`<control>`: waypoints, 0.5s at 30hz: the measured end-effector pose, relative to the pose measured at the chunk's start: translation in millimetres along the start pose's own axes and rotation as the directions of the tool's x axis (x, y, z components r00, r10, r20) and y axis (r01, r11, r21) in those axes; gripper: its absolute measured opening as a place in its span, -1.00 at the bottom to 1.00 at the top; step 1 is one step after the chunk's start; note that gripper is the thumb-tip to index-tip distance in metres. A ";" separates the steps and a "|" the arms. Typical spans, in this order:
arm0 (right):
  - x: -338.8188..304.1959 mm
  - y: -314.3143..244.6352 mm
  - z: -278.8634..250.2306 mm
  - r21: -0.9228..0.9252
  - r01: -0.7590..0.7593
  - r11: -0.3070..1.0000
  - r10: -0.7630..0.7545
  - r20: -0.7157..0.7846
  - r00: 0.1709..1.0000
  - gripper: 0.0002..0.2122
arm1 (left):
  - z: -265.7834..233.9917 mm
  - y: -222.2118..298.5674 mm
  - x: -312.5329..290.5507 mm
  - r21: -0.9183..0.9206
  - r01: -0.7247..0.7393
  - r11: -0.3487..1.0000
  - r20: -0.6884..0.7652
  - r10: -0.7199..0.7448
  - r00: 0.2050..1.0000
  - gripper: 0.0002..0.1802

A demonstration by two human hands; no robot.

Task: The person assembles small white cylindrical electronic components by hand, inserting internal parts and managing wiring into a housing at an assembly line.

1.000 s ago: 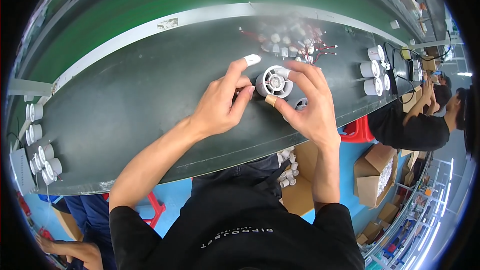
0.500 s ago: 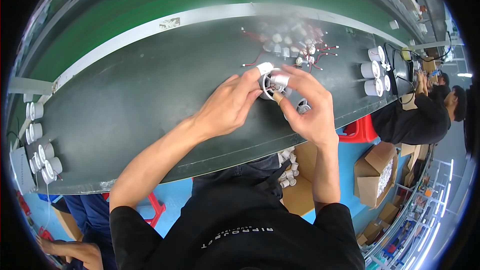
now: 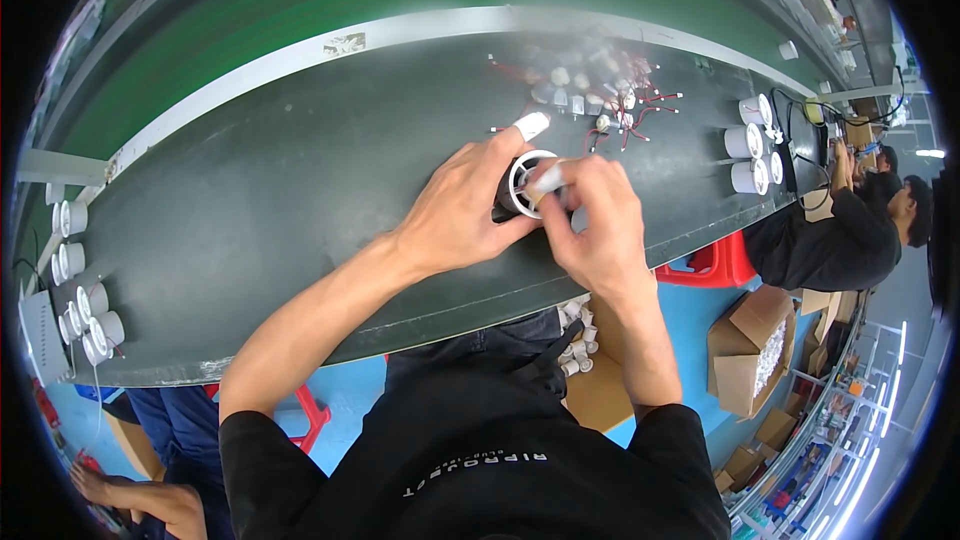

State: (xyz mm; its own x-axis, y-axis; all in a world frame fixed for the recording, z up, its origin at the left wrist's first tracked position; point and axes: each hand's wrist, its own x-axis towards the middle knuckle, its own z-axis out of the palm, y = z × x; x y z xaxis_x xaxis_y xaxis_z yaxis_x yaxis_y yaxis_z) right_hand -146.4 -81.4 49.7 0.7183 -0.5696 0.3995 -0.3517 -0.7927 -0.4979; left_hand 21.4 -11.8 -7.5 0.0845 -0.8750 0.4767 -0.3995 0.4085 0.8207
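Gripping round white housing (image 3: 515,192) by its left side with left hand (image 3: 462,198), fingers bent around the wall, thumb on the near side, index reaching past in white finger cover (image 3: 532,125). At the housing's mouth, note right hand (image 3: 607,225), half closed, with thumb and fingertips drawn together over the opening; blurred there, cannot tell about any small part in the pinch. Located between both hands, over green bench (image 3: 300,190), mouth turned up and rightward; cannot tell if touching the surface. Looks light, stiff, probably smooth plastic, so likely a bit slippery; ribbed inside, maybe fragile at thin ribs. Best held around the outer wall, leaving the mouth free; avoid squeezing on the ribs. Just beyond, see heap of small parts with red and black wires (image 3: 628,103), blurred at the back. Farther right, note white cups (image 3: 743,141) near black cables (image 3: 790,140); far left, more cups (image 3: 93,305). Below the near edge, see cardboard box (image 3: 610,390) with white pieces inside.
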 end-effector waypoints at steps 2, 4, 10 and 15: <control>-2.8 -8.9 1.9 -0.007 -0.358 0.934 0.356 -0.062 0.932 -0.80 | 0.0 -0.1 0.7 -0.032 0.039 0.999 -0.005 -0.039 0.999 -0.02; 0.0 -9.7 1.3 0.130 -0.487 0.864 0.503 -0.150 0.851 -0.80 | -1.4 -0.3 0.3 -0.068 0.074 0.995 -0.009 -0.075 0.997 -0.03; 4.6 -2.9 -7.4 0.117 -0.095 0.989 0.109 -0.122 0.987 -0.70 | -0.1 -0.8 0.7 -0.104 0.105 0.989 0.018 -0.104 0.994 -0.03; 8.3 -7.0 -4.3 -0.079 0.101 0.992 -0.101 0.007 0.995 -0.77 | -3.5 1.6 0.5 -0.064 0.118 0.991 0.049 -0.115 0.992 -0.02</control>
State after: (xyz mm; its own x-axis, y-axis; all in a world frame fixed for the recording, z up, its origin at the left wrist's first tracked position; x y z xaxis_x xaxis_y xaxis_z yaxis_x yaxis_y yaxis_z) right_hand -140.6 -81.5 59.8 0.7545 -0.4851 0.4420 -0.3237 -0.8610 -0.3923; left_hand 24.0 -10.7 -4.8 0.0848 -0.9278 0.3634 -0.3273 0.3185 0.8896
